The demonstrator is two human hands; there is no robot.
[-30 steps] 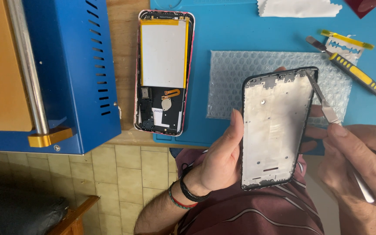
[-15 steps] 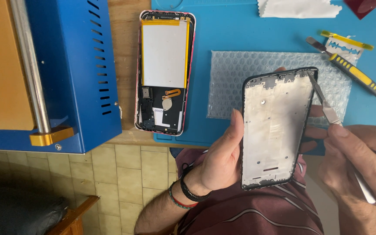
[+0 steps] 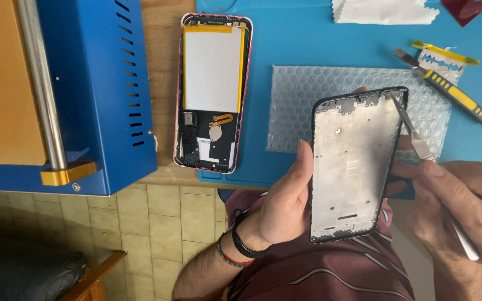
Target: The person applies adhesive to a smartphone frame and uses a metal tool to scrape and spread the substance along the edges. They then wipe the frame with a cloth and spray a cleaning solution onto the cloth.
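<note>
- Two hands work over the desk's near edge. The left hand grips a black phone frame by its long sides, thumb on the left edge, fingers wrapped behind, inner metal face up.
- The right hand pinches a thin metal pry tool; its tip touches the frame's upper right corner.
- An opened phone with its battery showing lies across the blue mat's left edge.
- Bubble wrap lies on the mat behind the frame.
- A blue machine stands at the desk's left end.
</note>
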